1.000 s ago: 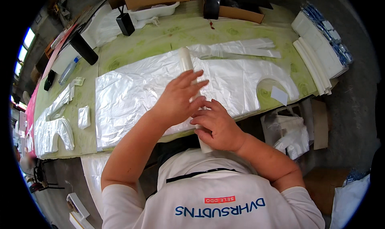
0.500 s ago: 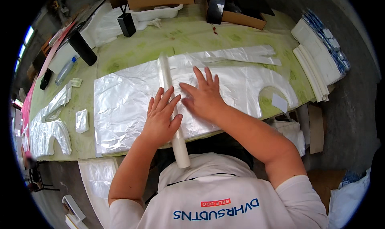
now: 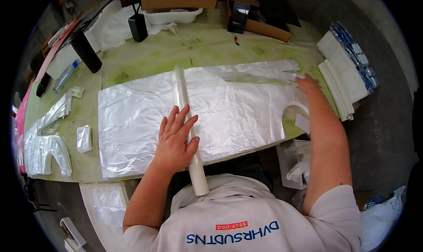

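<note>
Seen from above, a person in a white shirt leans over a pale green tabletop (image 3: 145, 58) on which a large clear plastic garment (image 3: 145, 119) lies spread flat, filling the middle of the surface from the left to the right side. A long white roll (image 3: 187, 119) lies across this sheet, running from its far edge toward the person, with the near end sticking out past the tabletop's front edge above the shirt. The left hand (image 3: 174, 141) rests palm down, its grip flat and spread, fingers apart, pressing on the plastic and touching the near half of the roll; it clasps nothing. The right hand (image 3: 307, 83) reaches far out to the right, lying on the sheet's far right corner, just beside a narrow plastic strip (image 3: 260, 69) that runs along the far edge; whether its fingers pinch the plastic cannot be told. Right of that hand, at the tabletop's edge, sit stacks of folded white packets (image 3: 341, 71). At the far left lie more crumpled clear plastic pieces (image 3: 42, 146) and a small folded plastic square (image 3: 83, 138). Along the far side stand an open cardboard box (image 3: 180, 0), a white tray (image 3: 174, 16), a small black box (image 3: 138, 27), a black cylinder (image 3: 86, 51) and a plastic bottle (image 3: 65, 75) lying on its side.
</note>
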Tool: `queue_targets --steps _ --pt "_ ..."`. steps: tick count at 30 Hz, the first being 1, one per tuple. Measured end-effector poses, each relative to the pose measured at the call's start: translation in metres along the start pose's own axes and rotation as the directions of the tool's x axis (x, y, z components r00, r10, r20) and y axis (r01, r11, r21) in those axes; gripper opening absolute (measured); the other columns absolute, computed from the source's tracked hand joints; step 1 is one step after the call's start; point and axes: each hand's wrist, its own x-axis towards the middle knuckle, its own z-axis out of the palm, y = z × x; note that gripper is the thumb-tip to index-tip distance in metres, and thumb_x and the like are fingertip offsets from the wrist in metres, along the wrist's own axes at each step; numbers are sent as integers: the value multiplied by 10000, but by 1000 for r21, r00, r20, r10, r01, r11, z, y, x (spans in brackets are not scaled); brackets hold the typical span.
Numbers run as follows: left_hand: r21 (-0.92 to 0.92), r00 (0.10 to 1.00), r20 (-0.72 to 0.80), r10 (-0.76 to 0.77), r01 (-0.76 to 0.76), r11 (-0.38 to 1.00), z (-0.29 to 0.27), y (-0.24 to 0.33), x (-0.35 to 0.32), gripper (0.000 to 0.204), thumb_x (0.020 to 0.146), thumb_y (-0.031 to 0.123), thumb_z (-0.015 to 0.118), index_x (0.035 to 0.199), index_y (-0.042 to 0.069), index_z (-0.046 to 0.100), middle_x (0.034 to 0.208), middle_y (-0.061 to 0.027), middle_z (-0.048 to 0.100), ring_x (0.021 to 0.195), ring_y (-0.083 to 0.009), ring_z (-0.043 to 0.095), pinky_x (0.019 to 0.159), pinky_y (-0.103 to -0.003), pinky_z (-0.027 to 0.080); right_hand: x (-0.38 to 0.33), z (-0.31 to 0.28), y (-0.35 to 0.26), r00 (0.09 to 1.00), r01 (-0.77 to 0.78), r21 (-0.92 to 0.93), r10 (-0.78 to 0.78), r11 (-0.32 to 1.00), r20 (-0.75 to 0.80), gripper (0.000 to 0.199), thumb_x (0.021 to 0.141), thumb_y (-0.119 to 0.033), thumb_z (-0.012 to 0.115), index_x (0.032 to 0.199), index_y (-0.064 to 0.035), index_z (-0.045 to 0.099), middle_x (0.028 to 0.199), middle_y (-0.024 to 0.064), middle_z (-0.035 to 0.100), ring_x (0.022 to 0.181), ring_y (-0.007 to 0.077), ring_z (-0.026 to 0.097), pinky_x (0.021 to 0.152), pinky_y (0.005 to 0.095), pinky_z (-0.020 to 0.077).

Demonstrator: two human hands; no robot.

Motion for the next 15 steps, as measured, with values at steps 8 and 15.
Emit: queue_targets --steps 8,15 --pt "33 1000 -23 -13 13 999 -4 -4 -7 536 897 249 638 1417 136 577 1630 -101 358 1527 -369 261 1228 -566 186 -178 28 -66 544 838 190 -752 512 -372 627 830 -461 777 1404 -274 609 1584 257 324 1480 459 260 1203 548 258" --pt "-21 1000 -10 -2 1 1000 -5 -5 -3 526 912 230 639 1423 129 569 1628 -108 362 1526 -376 259 1229 -544 204 -238 33 -163 606 773 351 -778 529 -163 696 848 -344 721 1457 -82 507 1546 118 458 1466 393 336 1173 656 233"
